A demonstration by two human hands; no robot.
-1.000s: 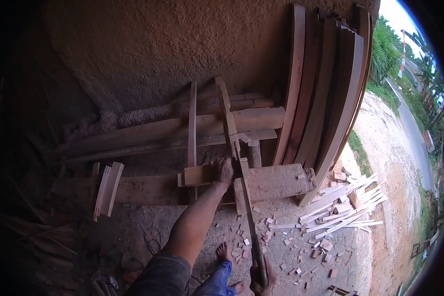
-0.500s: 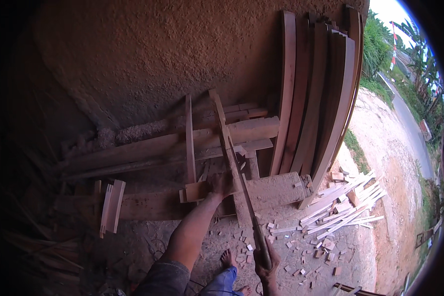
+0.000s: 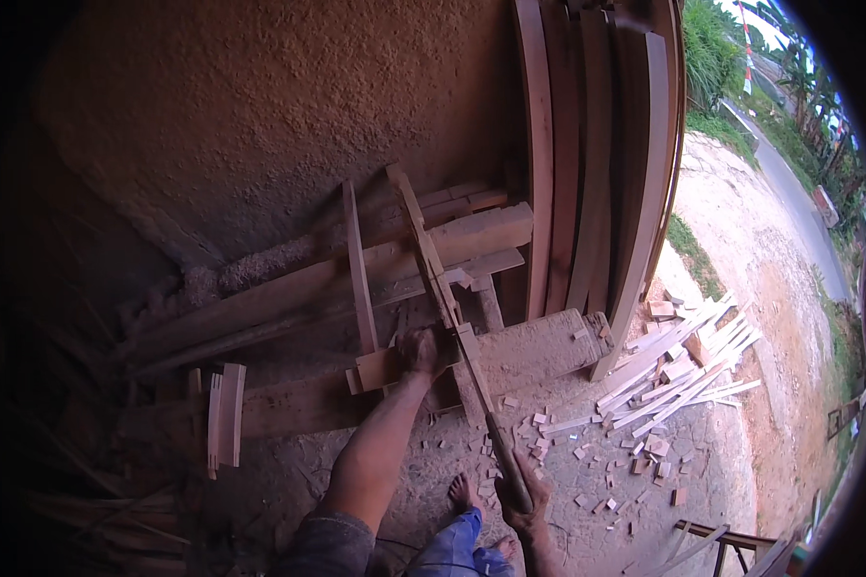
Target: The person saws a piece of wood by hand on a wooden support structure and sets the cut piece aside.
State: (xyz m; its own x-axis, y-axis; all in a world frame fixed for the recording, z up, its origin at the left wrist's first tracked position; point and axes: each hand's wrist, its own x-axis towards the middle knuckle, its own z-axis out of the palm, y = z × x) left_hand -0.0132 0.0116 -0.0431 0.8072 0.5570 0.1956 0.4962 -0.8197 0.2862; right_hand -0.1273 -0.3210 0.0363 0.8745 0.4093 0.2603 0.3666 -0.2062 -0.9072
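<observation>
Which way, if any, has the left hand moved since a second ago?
No. The left hand still grips the small wooden block on the thick beam, just left of the long-handled tool; only the camera view has shifted.

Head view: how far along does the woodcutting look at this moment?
Done: many offcut chips and a heap of thin strips already lie on the ground. In hand: the left hand steadies a small wooden piece on the bench plank, while the right hand grips a long blade set against it. Left: the piece looks uncut so far.
</observation>
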